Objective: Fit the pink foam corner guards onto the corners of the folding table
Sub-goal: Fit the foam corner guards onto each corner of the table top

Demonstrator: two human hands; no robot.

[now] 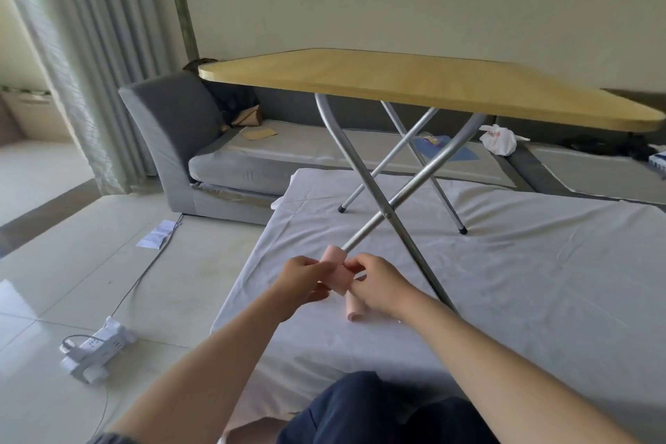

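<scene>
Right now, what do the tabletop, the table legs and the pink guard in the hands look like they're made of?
Tabletop: probably wood-look laminate board, pale yellow, faint grain, matte.
Legs: metal tubing, silvery with bright glints, black caps on the feet.
Guard: soft foam, matte pink, no shine, pinched between both hands.

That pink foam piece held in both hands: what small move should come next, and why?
Probably lift the pink foam guard toward the near left corner of the tabletop. The left hand and right hand both pinch it low over the white sheet, every visible corner looks bare, and another pink piece waits below.
</scene>
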